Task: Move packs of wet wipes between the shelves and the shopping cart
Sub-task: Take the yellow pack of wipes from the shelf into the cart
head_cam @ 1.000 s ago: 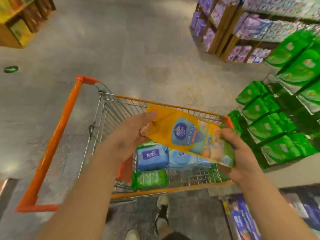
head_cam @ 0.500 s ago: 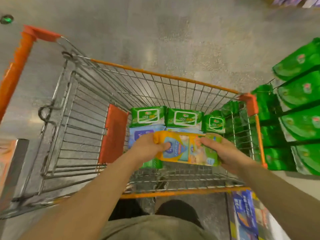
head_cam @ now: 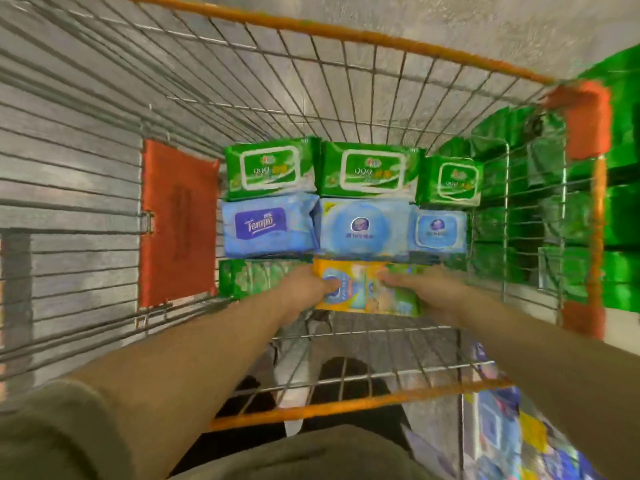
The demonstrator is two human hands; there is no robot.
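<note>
The cart (head_cam: pixel 388 39) fills the view, a wire basket with orange rims and an orange flap (head_cam: pixel 176 223) on its left inner wall. Outside it to the right stand shelves (head_cam: pixel 620 220) stacked with green packs.

On the cart floor the packs lie in tidy rows. The far row holds three green packs (head_cam: pixel 369 169), side by side and touching. The middle row holds three blue packs (head_cam: pixel 360 230), the left one marked Tempo, set tight against the green ones. The near row has one green pack (head_cam: pixel 256 278) at its left end, partly hidden by the left wrist.

The orange pack (head_cam: pixel 367 289) is low in the near row, just right of that green pack and close against the blue row. Whether it already rests on the wire floor cannot be told.

The left hand (head_cam: pixel 304 289) grips its left end, thumb over the top. The right hand (head_cam: pixel 429 289) grips its right end, fingers curled over the edge. The hands are apart, one at each end of the pack.

The step in hand looks like placing a pack from shelf to cart, near its finish. The next move likely calls for settling the pack flat, square with its neighbours, then loosening both grips and lifting the hands clear without dragging it askew.
</note>
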